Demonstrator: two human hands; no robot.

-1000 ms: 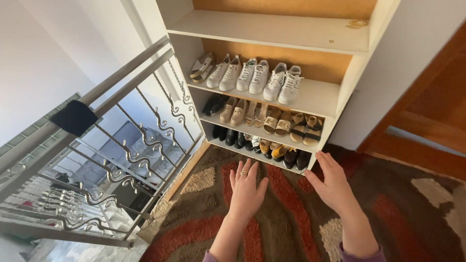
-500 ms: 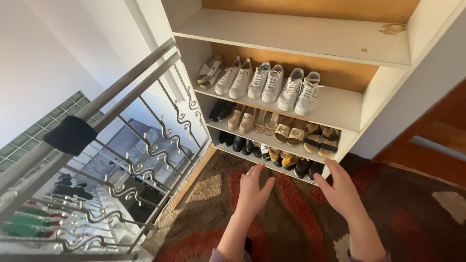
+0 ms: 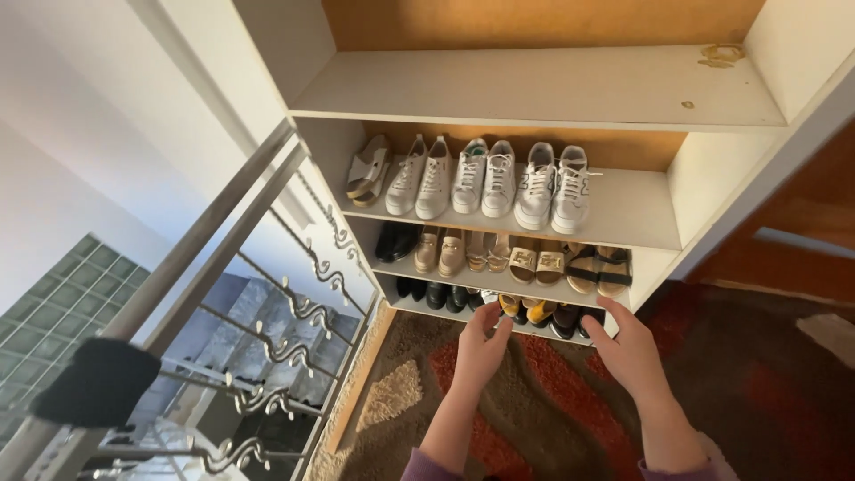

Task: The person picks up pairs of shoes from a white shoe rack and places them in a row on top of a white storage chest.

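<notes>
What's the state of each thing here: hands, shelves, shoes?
left hand: open, empty, fingertips at the bottom shelf's front edge
right hand: open, empty, at the same edge
top shelf: bare, stained at right
white sneakers: paired in a row on the second shelf
sandals: lined up on the third shelf
bottom-shelf shoes: dark and yellow pairs, nearest the hands
rug: flat on the floor

We count six white sneakers [image 3: 485, 178] at 12 o'clock. We see four shelves [image 3: 623, 209] and two hands [image 3: 481, 352].
</notes>
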